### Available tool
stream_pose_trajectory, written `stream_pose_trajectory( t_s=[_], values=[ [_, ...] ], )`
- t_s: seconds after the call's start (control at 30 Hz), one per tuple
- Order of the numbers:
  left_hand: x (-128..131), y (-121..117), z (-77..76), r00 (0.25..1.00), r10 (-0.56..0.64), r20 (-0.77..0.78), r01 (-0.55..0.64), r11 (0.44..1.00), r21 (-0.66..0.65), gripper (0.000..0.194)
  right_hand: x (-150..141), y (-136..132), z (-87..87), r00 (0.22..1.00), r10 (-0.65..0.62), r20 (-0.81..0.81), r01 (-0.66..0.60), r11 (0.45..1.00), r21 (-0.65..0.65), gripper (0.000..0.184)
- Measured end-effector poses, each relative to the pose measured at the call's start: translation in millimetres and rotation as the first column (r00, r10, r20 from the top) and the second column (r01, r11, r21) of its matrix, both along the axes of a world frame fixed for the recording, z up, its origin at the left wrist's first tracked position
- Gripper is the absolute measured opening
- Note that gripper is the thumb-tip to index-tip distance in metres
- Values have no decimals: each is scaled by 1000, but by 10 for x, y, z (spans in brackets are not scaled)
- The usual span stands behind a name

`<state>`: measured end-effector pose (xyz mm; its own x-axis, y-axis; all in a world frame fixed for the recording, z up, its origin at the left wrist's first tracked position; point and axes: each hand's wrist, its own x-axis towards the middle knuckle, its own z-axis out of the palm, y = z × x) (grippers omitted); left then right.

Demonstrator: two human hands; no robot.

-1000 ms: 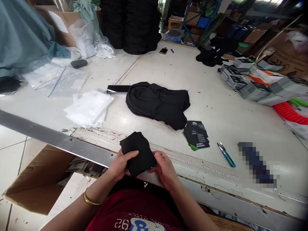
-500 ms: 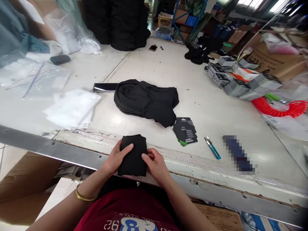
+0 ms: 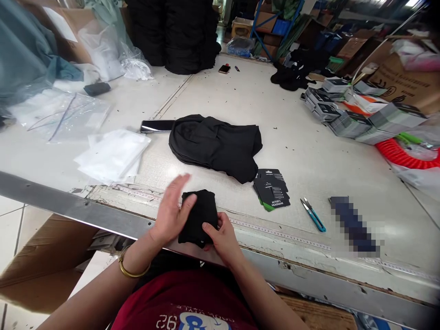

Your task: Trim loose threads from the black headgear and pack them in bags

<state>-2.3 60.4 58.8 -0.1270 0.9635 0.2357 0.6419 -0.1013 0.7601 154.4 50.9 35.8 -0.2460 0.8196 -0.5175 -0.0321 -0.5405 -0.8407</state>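
A small folded black cloth lies at the near edge of the white table. My right hand pinches its lower right corner, fingers closed on the fabric. My left hand is flat and open, fingers stretched out, its palm side against the cloth's left edge. A gold bangle sits on my left wrist. Beyond the cloth lies a pile of black garments, with a stack of black hang-tag cards to its right.
Blue-handled snips lie right of the cards. White plastic bags and a black phone are at left. Stacks of packaged goods and a red coiled hose stand far right. A cardboard box sits below the table edge.
My left hand has let go of the cloth's top corner and opened flat, fingers now extended. The right hand has slid down to the cloth's lower edge. The cloth looks more compact.
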Motion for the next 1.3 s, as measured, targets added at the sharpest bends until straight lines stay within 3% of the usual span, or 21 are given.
stream_pose_trajectory(
  t_s=[0.07, 0.1, 0.17, 0.27, 0.33, 0.37, 0.43, 0.5, 0.53, 0.57, 0.63, 0.7, 0.77, 0.8, 0.83, 0.9, 0.97, 1.03, 1.13, 1.3],
  values=[
    [72, 48, 33, 932, -297, -209, 279, 954, -112, 43, -1, 13, -11, 999, 9, 44, -10, 1000, 17, 37],
    [117, 76, 20, 879, -396, -267, 356, 916, -185, 43, 0, 20, -19, 997, 19, 70, -21, 999, 26, 37],
    [193, 125, -51, 818, -465, -338, 387, 880, -275, 48, -3, 28, -41, 993, 36, 111, -42, 998, 49, 35],
    [202, 133, -196, 802, -473, -365, 394, 878, -270, 53, -24, 17, -59, 994, 24, 109, -32, 997, 72, 35],
    [137, 72, -280, 855, -408, -321, 365, 912, -187, 52, -28, -3, -45, 998, 0, 66, -4, 999, 52, 36],
    [95, 24, -314, 909, -321, -266, 296, 946, -132, 51, -20, -15, -31, 999, -13, 31, 12, 999, 33, 37],
    [22, -89, -350, 998, -27, -55, 23, 997, -72, 52, 20, -47, 8, 997, -55, -47, 55, 998, -6, 38],
    [-4, -209, -325, 936, 253, 245, -204, 957, -208, 62, 74, -99, 52, 986, -115, -121, 111, 993, -43, 41],
    [7, -266, -283, 863, 327, 385, -207, 924, -323, 68, 98, -131, 74, 978, -142, -151, 135, 989, -54, 42],
    [34, -315, -226, 790, 360, 497, -138, 893, -428, 71, 118, -163, 95, 972, -155, -178, 147, 987, -58, 43],
    [114, -379, -92, 688, 353, 634, 82, 831, -551, 67, 159, -198, 130, 969, -126, -212, 122, 992, -34, 44],
    [186, -385, 16, 648, 340, 682, 207, 783, -586, 57, 250, -138, 156, 986, 8, -164, -1, 999, 45, 41],
    [208, -342, 54, 635, 371, 678, 197, 771, -606, 51, 452, 50, 169, 993, 96, 68, -106, 981, 160, 36],
    [196, -311, 47, 627, 393, 672, 177, 769, -615, 50, 599, 186, 170, 968, 74, 241, -131, 964, 231, 35],
    [174, -280, 28, 619, 408, 671, 170, 764, -622, 50, 768, 335, 164, 905, -42, 424, -101, 946, 308, 38],
    [116, -231, -20, 607, 411, 680, 200, 749, -631, 50, 1121, 624, 126, 710, -337, 618, -38, 858, 512, 56],
    [68, -207, -54, 588, 388, 710, 259, 741, -620, 51, 1405, 829, 48, 540, -385, 748, -135, 838, 529, 79],
    [44, -202, -63, 584, 368, 723, 288, 739, -609, 51, 1554, 923, -51, 427, -328, 843, -212, 870, 445, 94],
    [36, -204, -49, 589, 351, 728, 315, 730, -606, 51, 1571, 932, -159, 346, -245, 905, -222, 916, 333, 95],
    [28, -203, -53, 574, 351, 740, 324, 732, -599, 51, 1522, 926, -159, 319, -280, 905, -204, 913, 354, 85]
  ],
)
